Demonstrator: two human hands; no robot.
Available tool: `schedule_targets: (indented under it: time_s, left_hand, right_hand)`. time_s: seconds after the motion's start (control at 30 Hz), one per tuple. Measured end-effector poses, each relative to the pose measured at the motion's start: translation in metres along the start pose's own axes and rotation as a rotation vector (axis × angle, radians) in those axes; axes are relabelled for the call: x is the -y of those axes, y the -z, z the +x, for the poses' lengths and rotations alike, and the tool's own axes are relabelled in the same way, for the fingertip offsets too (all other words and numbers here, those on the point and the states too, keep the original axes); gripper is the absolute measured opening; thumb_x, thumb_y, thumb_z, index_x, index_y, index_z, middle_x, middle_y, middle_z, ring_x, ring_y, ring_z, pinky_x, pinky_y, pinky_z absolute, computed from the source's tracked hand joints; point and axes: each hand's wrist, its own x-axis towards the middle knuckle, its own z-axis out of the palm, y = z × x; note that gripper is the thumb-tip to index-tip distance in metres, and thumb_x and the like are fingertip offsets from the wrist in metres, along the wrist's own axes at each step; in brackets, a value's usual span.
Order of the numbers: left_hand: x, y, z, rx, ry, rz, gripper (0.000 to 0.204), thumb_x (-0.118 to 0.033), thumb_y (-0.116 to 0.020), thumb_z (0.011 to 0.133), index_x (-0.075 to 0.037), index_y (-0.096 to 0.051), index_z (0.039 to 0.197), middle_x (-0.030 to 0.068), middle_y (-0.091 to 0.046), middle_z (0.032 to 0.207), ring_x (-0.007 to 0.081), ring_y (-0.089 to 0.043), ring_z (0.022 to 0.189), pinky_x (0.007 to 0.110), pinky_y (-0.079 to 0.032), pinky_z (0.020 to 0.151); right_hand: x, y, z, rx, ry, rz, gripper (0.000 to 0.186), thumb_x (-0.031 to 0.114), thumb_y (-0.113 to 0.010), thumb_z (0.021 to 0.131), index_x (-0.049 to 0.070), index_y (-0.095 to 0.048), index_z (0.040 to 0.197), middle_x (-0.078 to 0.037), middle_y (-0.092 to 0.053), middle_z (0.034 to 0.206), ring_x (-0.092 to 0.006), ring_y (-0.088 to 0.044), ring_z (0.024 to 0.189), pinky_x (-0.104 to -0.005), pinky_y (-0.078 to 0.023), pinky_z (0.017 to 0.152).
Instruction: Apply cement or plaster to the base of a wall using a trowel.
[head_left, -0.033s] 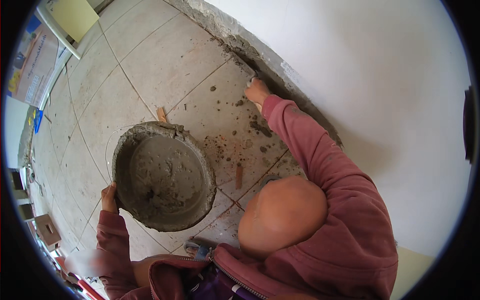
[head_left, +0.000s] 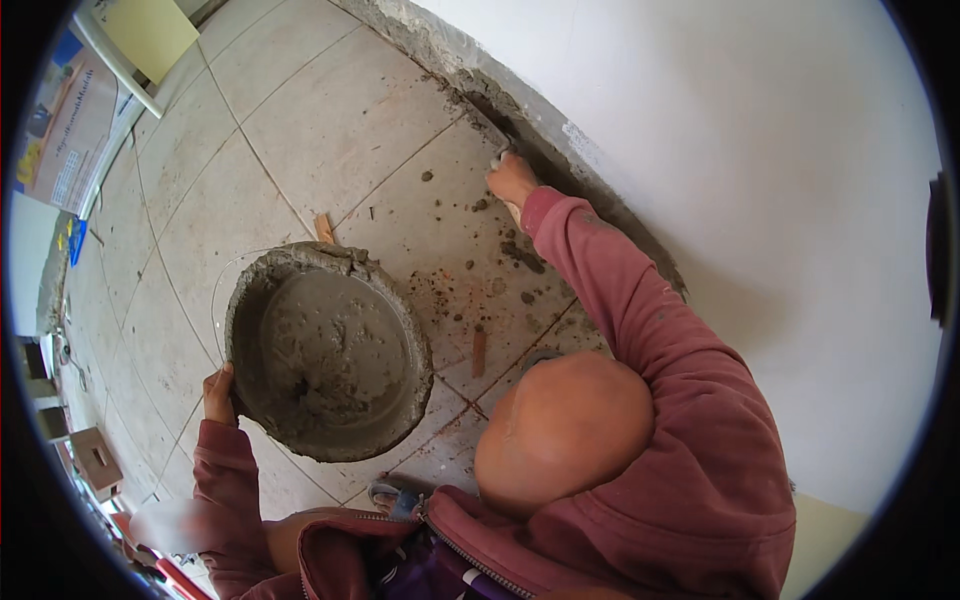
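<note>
A round bucket (head_left: 415,400) of wet grey mortar (head_left: 335,325) stands on the tiled floor, its rim crusted with dried mortar. My left hand (head_left: 218,395) grips the bucket's left rim, thumb on top. By the foot of the white wall, my right hand (head_left: 512,180) is closed round the handle of what looks like a trowel (head_left: 488,130). Its mortar-coated blade lies along the edge of the floor tiles, beside the rough gap (head_left: 540,155) under the wall. The handle is mostly hidden by my fingers.
Mortar crumbs (head_left: 520,257) and two wood scraps (head_left: 479,353) (head_left: 323,228) lie on the tiles. My bare knee (head_left: 565,435) is between bucket and wall, a sandal (head_left: 395,497) below. A printed board (head_left: 75,130) stands at far left; a brown box (head_left: 95,460) lies lower left.
My right hand has shifted very slightly left along the wall's foot with the trowel. My left hand and the bucket are practically unmoved.
</note>
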Motion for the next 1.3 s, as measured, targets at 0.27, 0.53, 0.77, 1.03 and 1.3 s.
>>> schedule_targets:
  time_s: [0.27, 0.53, 0.77, 1.03, 1.3]
  left_hand:
    - [0.002, 0.002, -0.001, -0.034, -0.016, 0.071, 0.04, -0.036, -0.049, 0.084, 0.002, -0.059, 0.08, 0.0017, -0.058, 0.073, 0.0085, -0.049, 0.064, 0.022, -0.039, 0.06]
    - [-0.002, 0.002, 0.0, -0.037, 0.034, 0.199, 0.042, -0.038, -0.047, 0.085, 0.002, -0.058, 0.075, 0.0001, -0.056, 0.066, 0.007, -0.047, 0.059, 0.022, -0.037, 0.055]
    - [0.002, 0.0, 0.001, -0.012, 0.001, 0.055, 0.041, -0.038, -0.049, 0.084, 0.001, -0.058, 0.073, 0.0016, -0.057, 0.065, 0.0077, -0.049, 0.055, 0.021, -0.038, 0.052]
    - [0.0, 0.0, 0.001, -0.033, 0.0, 0.109, 0.041, -0.039, -0.048, 0.084, 0.0, -0.059, 0.076, 0.0024, -0.057, 0.067, 0.0089, -0.05, 0.056, 0.022, -0.039, 0.052]
    - [-0.008, -0.004, -0.003, 0.014, 0.048, 0.031, 0.038, -0.035, -0.049, 0.084, 0.001, -0.059, 0.079, 0.0031, -0.059, 0.073, 0.0092, -0.052, 0.063, 0.023, -0.04, 0.059]
  right_hand:
    - [0.032, 0.048, -0.037, 0.13, -0.105, 0.638, 0.019, 0.018, -0.055, 0.079, 0.002, -0.047, 0.084, -0.006, -0.049, 0.066, -0.0117, -0.045, 0.047, -0.0288, -0.038, 0.039]
    - [0.02, 0.064, -0.102, 0.004, -0.104, 0.442, 0.023, 0.018, -0.054, 0.08, 0.0, -0.04, 0.08, -0.006, -0.047, 0.065, -0.0127, -0.046, 0.047, -0.0297, -0.039, 0.04]
    - [0.024, 0.017, -0.04, 0.179, -0.155, 0.12, 0.036, 0.022, -0.051, 0.079, -0.01, -0.044, 0.094, -0.021, -0.057, 0.08, -0.0316, -0.058, 0.06, -0.0381, -0.046, 0.053]
    - [0.032, 0.007, -0.032, 0.09, -0.007, -0.125, 0.037, 0.019, -0.047, 0.076, -0.013, -0.047, 0.096, -0.029, -0.054, 0.093, -0.0378, -0.055, 0.086, -0.0404, -0.044, 0.074]
    - [0.018, 0.001, -0.033, 0.048, 0.196, -0.137, 0.037, 0.019, -0.048, 0.075, -0.013, -0.048, 0.093, -0.029, -0.055, 0.087, -0.0381, -0.056, 0.082, -0.0393, -0.045, 0.071]
